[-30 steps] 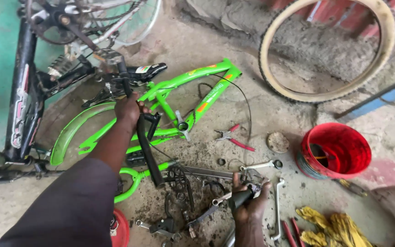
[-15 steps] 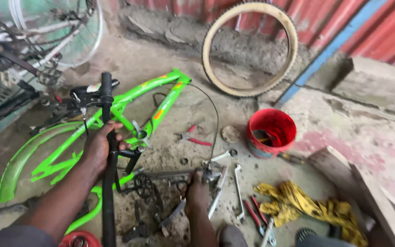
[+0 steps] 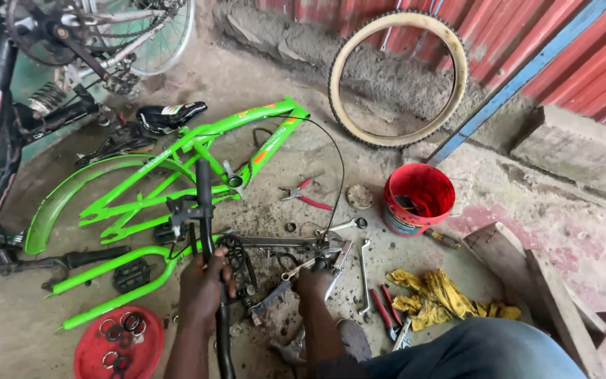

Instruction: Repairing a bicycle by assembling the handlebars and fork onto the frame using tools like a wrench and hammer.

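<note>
From the head view, the person's left hand (image 3: pixel 203 284) was wrapped tight around a black handlebar (image 3: pixel 206 231) standing upright over the dirt floor. The right hand (image 3: pixel 311 281) was closed on a metal tool (image 3: pixel 285 284) lying low beside a black chainring (image 3: pixel 236 258), just right of the bar. Behind them lay a bright green bicycle frame (image 3: pixel 198 165) with its green fender (image 3: pixel 71 193). Off to the right sat a red bucket (image 3: pixel 419 198), a yellow rag (image 3: pixel 443 298) and loose wrenches (image 3: pixel 363 277); a tan-walled tyre (image 3: pixel 398 77) leaned against the wall. A red lid (image 3: pixel 117 347) held small rings.
</note>
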